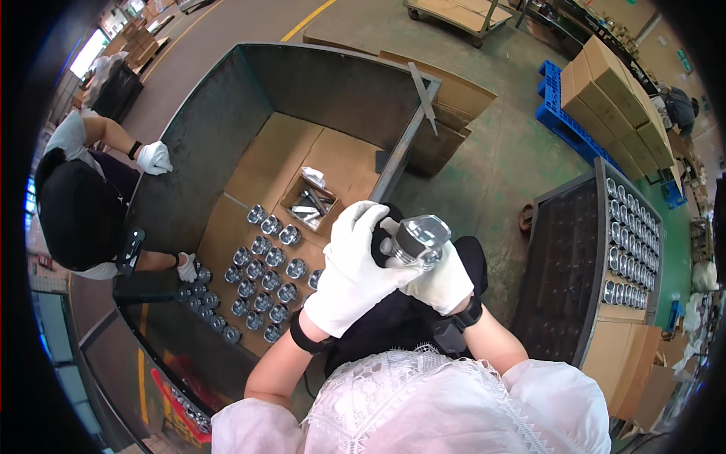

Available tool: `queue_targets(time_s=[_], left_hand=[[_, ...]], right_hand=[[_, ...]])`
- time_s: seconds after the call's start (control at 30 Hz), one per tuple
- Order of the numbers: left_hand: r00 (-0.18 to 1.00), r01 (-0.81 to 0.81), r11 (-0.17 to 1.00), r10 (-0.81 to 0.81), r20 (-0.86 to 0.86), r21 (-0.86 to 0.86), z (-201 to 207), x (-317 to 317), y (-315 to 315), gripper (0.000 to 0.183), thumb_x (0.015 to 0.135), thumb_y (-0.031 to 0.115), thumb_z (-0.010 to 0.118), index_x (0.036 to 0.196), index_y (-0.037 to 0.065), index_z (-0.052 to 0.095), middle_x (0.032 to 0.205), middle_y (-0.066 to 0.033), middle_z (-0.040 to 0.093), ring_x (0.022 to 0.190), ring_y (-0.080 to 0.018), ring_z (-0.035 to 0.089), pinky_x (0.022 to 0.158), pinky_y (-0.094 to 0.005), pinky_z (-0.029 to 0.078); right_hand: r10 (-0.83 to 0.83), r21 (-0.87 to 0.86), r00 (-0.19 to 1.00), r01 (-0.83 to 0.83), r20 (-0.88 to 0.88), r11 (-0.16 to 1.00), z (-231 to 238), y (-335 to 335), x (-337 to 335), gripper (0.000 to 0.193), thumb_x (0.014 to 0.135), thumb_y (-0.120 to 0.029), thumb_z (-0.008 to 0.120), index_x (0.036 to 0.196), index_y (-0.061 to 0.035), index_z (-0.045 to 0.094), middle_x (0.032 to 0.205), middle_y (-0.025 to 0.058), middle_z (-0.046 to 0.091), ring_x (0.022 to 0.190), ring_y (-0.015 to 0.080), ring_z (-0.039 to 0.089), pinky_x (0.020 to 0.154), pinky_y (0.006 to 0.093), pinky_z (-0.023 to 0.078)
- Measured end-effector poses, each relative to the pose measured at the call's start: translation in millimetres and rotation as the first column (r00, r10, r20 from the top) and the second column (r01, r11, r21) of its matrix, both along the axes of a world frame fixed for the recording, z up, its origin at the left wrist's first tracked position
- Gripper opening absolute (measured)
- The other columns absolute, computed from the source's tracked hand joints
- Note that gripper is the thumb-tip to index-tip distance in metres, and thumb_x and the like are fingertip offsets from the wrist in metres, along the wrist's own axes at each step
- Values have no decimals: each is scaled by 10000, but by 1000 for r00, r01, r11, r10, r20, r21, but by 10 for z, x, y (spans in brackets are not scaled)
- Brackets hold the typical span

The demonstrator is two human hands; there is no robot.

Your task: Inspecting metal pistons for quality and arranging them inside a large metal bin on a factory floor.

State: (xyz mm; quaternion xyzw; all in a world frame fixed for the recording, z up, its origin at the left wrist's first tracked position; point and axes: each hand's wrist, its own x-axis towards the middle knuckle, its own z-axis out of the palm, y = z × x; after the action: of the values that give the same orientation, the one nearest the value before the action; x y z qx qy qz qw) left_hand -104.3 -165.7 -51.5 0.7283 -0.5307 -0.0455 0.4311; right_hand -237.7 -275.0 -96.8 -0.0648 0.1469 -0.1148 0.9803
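A shiny metal piston (425, 236) is held up in front of my body, tilted, with its crown facing up and to the right. My right hand (442, 283), in a white glove, grips it from beneath and behind. The white-gloved left hand (349, 274) closes in from the left, fingers curled and thumb against the piston's lower side. Part of the left grip is hidden behind the glove. Rows of similar pistons (270, 281) stand on the cardboard-covered floor (287, 144) of a dark metal bin, left of my hands.
A small cardboard box (330, 219) of metal tools sits inside the bin (227, 83). Across it, a co-worker's gloved hand (156, 158) rests on the rim, the other near pistons. At right stands a rack of pistons (631, 242); beyond are stacked cartons (605, 98) on a blue pallet (556, 94).
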Motion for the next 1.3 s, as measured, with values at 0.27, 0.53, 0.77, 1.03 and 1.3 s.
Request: queue_targets(time_s=[0.27,0.53,0.77,1.03,1.3], left_hand=[[988,28,996,-14,-152,88,-33,-142,-20,605,639,308,925,1091,-10,678,1273,-180,584,1116,-327,661,888,-384,576],[946,167,986,-163,-280,-8,-48,-163,42,571,625,177,890,1124,38,649,1273,-169,550,1159,-335,587,942,-391,531],[950,52,994,-18,-313,101,-77,-122,94,528,695,188,822,1136,-43,644,1349,-173,543,923,-254,694,822,-339,567],[910,142,987,-100,-403,77,-27,-49,152,539,722,97,759,1228,-17,613,1380,-172,533,1254,-316,564,1044,-373,461],[984,133,991,-130,-119,17,-281,-21,205,813,658,71,855,1404,51,533,1447,-200,483,1337,-367,499,1099,-409,430]], right_hand=[[-267,-972,939,-232,-215,-35,116,110,-136,227,1031,-165,517,1214,-36,551,1097,107,666,960,201,657,804,329,558],[14,-338,999,-28,-42,941,-55,75,-182,318,1007,-389,554,1187,-129,577,1157,2,685,1123,165,613,1089,384,399],[5,-706,972,-175,-236,687,94,124,-176,435,1043,-449,443,1279,-118,597,1280,43,660,1169,202,616,1051,451,456],[5,-62,996,0,91,998,35,141,-108,546,1068,-494,367,1416,-98,510,1286,90,641,1168,259,621,1008,490,488],[-246,-402,961,178,-124,898,335,205,-67,592,1069,-470,427,1513,-79,388,1268,63,643,1162,175,619,1036,359,476]])
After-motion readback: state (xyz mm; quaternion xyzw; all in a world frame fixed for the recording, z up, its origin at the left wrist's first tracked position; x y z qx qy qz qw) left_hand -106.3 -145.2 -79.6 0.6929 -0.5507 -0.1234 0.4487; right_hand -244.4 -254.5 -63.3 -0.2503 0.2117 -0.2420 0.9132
